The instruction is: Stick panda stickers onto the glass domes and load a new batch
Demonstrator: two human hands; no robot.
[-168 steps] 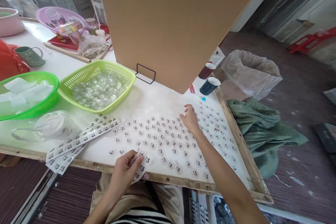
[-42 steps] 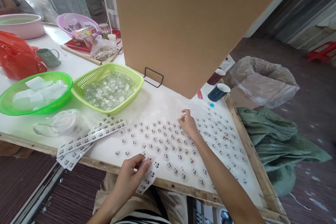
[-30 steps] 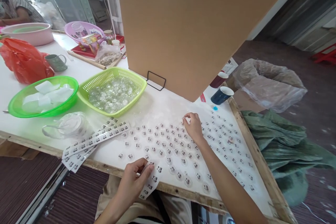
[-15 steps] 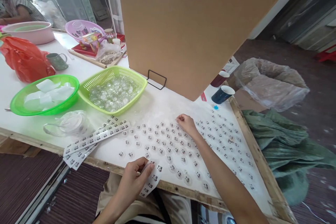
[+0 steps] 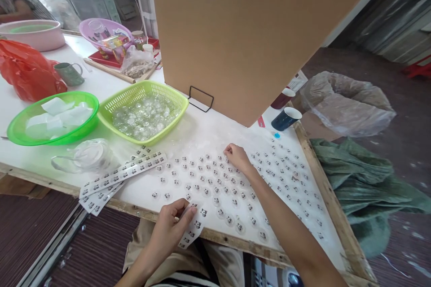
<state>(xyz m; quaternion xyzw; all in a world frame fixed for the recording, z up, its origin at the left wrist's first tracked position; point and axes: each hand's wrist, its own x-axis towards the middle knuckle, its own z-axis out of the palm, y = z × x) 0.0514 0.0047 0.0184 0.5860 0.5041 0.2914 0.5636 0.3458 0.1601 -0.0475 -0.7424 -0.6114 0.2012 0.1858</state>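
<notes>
My left hand (image 5: 175, 225) pinches a strip of panda stickers (image 5: 198, 224) between thumb and fingers at the table's front edge. Farther in, my right hand (image 5: 236, 157) rests on the white tabletop with thumb and fingertips pressed together beside a panda-marked disc. Whatever those fingertips hold is too small to make out. Many small clear discs with panda stickers (image 5: 220, 212) lie spread in loose rows around and below the right hand. More panda sticker sheets (image 5: 124, 172) overlap at the left, partly over the table edge.
A yellow-green basket (image 5: 143, 140) holds clear round pieces; a green bowl (image 5: 54, 140) holds white pieces. A tall cardboard panel (image 5: 235, 45) stands behind, with a dark mug (image 5: 286, 119) at its right. Wooden edging (image 5: 323, 188) borders the table. A person sits far left.
The view has shifted slightly, moving the bowl and basket a little left and up in the picture. Both hands keep nearly the same places and the same pinch.
</notes>
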